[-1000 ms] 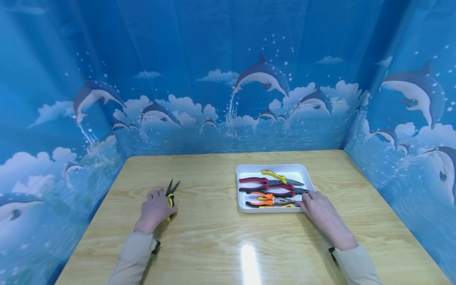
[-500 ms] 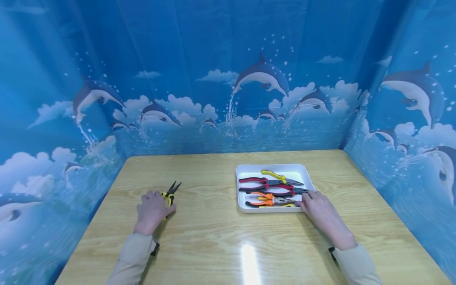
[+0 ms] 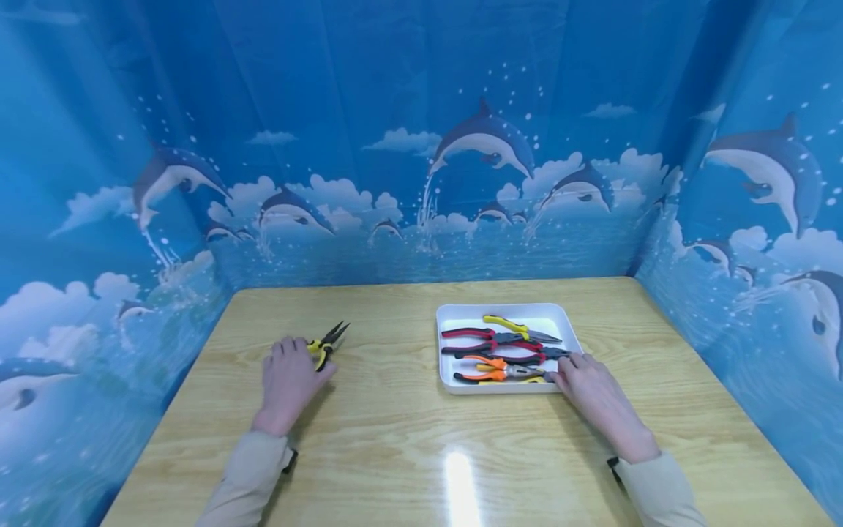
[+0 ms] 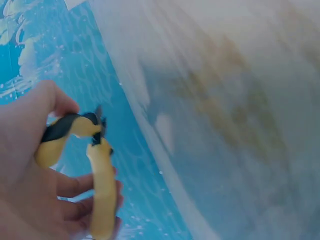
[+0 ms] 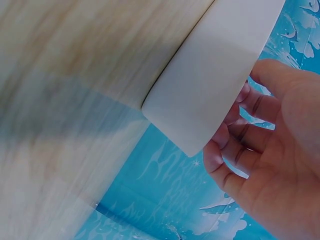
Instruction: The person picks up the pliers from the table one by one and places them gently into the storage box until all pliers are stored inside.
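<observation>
Yellow-and-black long-nose pliers (image 3: 326, 345) are gripped in my left hand (image 3: 290, 377) over the left side of the table. Their handles stand spread and their dark nose points up and right. In the left wrist view the thumb lies on one handle (image 4: 65, 134) and the fingers curl behind the other. My right hand (image 3: 596, 395) holds the front right corner of a white tray (image 3: 450, 379), fingers bent at its rim. The right wrist view shows the tray's outer wall (image 5: 200, 75) and the fingertips partly hidden behind the rim.
Several pliers lie in the tray: a red-and-black pair (image 3: 487, 339), another red-and-black pair (image 3: 536, 355), an orange-and-black pair (image 3: 498, 370) and a yellow-handled pair (image 3: 516, 326). The wooden table (image 3: 388, 424) is bounded by blue dolphin-print curtains (image 3: 362, 183) behind and on both sides.
My left hand has moved slightly right and away from me with the pliers, whose nose has turned further to the right. The right hand and the tray have stayed in place.
</observation>
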The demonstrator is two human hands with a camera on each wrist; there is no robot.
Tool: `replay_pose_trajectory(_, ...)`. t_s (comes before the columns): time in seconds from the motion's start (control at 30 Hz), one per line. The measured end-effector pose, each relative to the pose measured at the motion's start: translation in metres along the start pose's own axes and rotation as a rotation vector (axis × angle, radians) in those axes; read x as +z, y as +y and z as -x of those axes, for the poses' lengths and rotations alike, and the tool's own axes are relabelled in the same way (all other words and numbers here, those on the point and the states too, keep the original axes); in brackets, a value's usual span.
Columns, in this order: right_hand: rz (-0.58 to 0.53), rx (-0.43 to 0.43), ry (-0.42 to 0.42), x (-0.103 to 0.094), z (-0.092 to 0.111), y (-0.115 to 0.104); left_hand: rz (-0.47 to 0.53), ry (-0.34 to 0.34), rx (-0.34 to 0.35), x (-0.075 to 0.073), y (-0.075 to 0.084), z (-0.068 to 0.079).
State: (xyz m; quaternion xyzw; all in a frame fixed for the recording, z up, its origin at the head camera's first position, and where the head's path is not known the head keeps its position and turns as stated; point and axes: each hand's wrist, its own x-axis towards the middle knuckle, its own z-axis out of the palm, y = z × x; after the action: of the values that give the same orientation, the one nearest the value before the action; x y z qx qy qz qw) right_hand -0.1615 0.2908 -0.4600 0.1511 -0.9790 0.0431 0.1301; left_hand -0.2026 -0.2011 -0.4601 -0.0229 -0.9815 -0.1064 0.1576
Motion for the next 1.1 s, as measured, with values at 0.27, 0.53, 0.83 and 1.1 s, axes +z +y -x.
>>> replay_pose_trajectory(0.27,-0.004,-0.008,0.014,0.0,0.0,0.0,-0.012,0.083,0.109,-0.001,0.02,-0.008)
replay_pose_trajectory(0.53,-0.004,0.002,-0.004,0.0,0.0,0.0,0.019,0.059,0.152,-0.003,0.045,-0.018)
replay_pose_trajectory(0.83,-0.006,0.001,0.01,0.001,0.0,0.001,0.04,-0.012,0.194,-0.008,0.081,-0.032)
replay_pose_trajectory(1.1,0.0,-0.014,0.059,0.002,0.0,0.0,-0.001,-0.082,0.276,-0.008,0.117,-0.045)
